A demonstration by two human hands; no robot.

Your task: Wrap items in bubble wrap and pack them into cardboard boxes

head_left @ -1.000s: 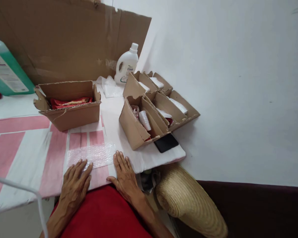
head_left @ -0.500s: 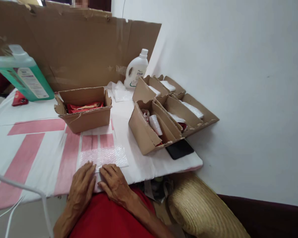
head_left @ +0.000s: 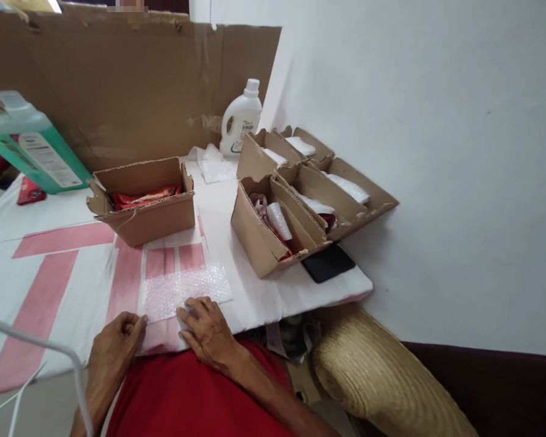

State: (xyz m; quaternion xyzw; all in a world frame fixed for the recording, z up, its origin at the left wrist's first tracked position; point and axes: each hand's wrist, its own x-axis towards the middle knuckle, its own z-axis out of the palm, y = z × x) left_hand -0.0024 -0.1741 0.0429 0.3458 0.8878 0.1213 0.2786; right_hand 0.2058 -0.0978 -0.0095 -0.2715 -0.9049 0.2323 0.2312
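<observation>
A clear sheet of bubble wrap (head_left: pixel 186 288) lies flat near the front edge of the table. At its lower left corner my left hand (head_left: pixel 113 340) has thumb and fingertips pinched together on the wrap. My right hand (head_left: pixel 209 334) rests palm down on the lower edge, its fingers bent a little over the plastic and the thumb apart. Behind the wrap stands a cardboard box (head_left: pixel 164 217) with red packets (head_left: pixel 145 197) inside.
To the right, open cardboard boxes (head_left: pixel 255 243) hold folded bubble wrap and other items. A black phone (head_left: pixel 330 264) lies beside them. Further back stand a white jug (head_left: pixel 241 121), a green liquid bottle (head_left: pixel 50 152) and a cardboard panel (head_left: pixel 131 91). A white cable (head_left: pixel 36 340) crosses lower left.
My left hand has slid left from the wrap's middle to its lower left corner, and its fingers have closed into a pinch. My right hand stays on the lower edge. The view has shifted slightly.
</observation>
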